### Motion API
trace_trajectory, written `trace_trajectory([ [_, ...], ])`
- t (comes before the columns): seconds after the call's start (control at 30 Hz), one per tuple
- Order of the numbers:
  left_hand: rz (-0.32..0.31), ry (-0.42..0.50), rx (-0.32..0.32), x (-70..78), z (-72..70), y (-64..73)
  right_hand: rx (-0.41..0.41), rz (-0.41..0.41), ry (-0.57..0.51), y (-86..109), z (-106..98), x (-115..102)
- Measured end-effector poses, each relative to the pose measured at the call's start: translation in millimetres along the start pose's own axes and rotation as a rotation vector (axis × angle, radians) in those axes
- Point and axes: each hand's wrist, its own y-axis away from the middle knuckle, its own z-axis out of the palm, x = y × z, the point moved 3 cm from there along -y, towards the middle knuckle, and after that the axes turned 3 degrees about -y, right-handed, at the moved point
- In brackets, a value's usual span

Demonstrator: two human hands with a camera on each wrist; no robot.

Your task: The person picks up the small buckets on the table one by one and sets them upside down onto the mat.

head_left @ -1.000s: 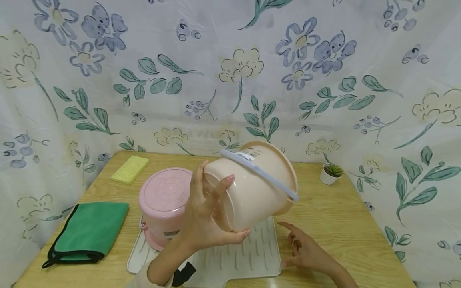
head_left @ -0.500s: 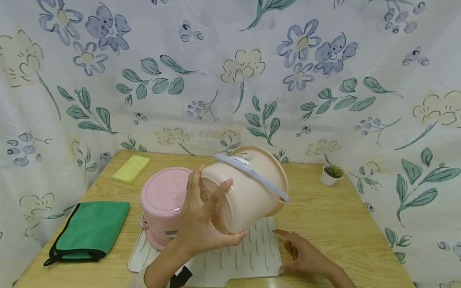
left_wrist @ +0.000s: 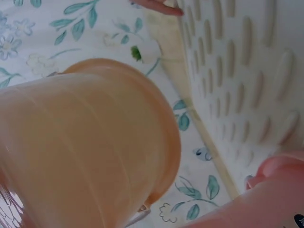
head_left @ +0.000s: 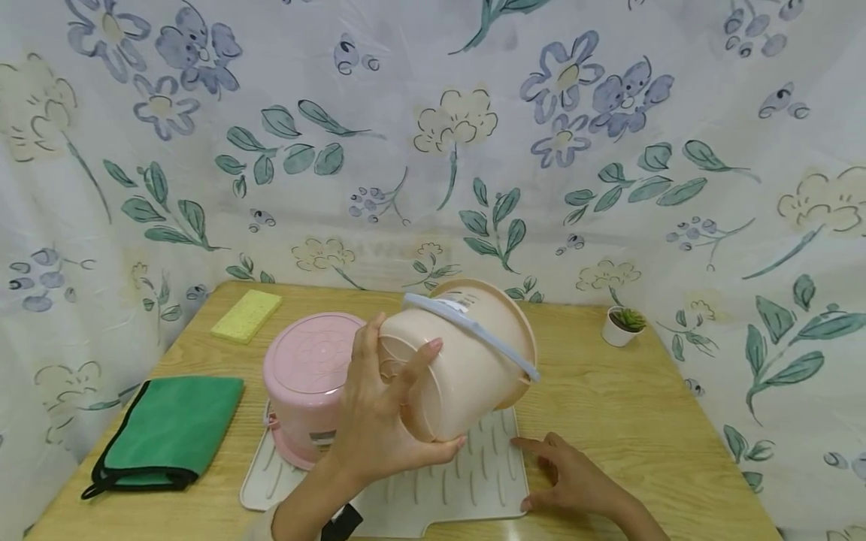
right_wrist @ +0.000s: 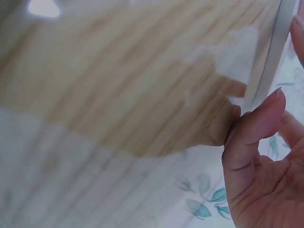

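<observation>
A cream bucket (head_left: 473, 353) with a pale blue handle (head_left: 473, 330) is held tilted above the drying mat (head_left: 467, 473), its mouth toward the upper right. My left hand (head_left: 379, 413) grips it around the base, thumb below and fingers spread over the bottom. In the left wrist view the bucket's side (left_wrist: 90, 142) fills much of the picture. My right hand (head_left: 575, 477) is at the mat's right edge, with the index fingertip over the mat and the thumb at its border. The right wrist view shows the thumb (right_wrist: 259, 118) against the mat's raised edge (right_wrist: 270, 57).
An upside-down pink bucket (head_left: 314, 357) stands on the mat's left side. Left of it lie a folded green cloth (head_left: 165, 428) and a yellow sponge (head_left: 246, 315). A small potted succulent (head_left: 621, 327) stands at the back right. A flowered curtain (head_left: 433, 150) hangs behind the wooden table (head_left: 629, 406).
The cream bucket has shifted slightly left and down in my left hand. My right hand has moved slightly left and down, bringing its fingertips onto the mat's right edge.
</observation>
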Motion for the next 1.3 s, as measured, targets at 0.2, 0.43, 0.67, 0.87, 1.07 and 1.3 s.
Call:
trace_trajectory([
  [0.2, -0.06, -0.088, -0.083, 7.5, 3.6, -0.9, 0.002, 0.029, -0.011, 0.4, 0, 0],
  [0.43, -0.143, -0.159, -0.179, 19.7, 4.5, -2.1, 0.004, 0.043, -0.027, 1.0, -1, -2],
  [0.67, -0.184, -0.283, -0.262, 28.7, 10.0, 0.7, 0.002, 0.059, -0.049, 3.0, -1, -2],
  [0.87, -0.191, -0.408, -0.329, 28.9, 16.7, 0.0, 0.006, 0.074, -0.049, 3.1, -2, -3],
  [1.07, -0.232, -0.466, -0.399, 25.1, 28.3, -12.0, 0.009, 0.078, -0.041, 2.7, -1, -1],
  [1.3, -0.289, -0.431, -0.612, 30.7, 47.0, -23.7, 0.015, 0.082, -0.038, 3.4, -2, 2],
])
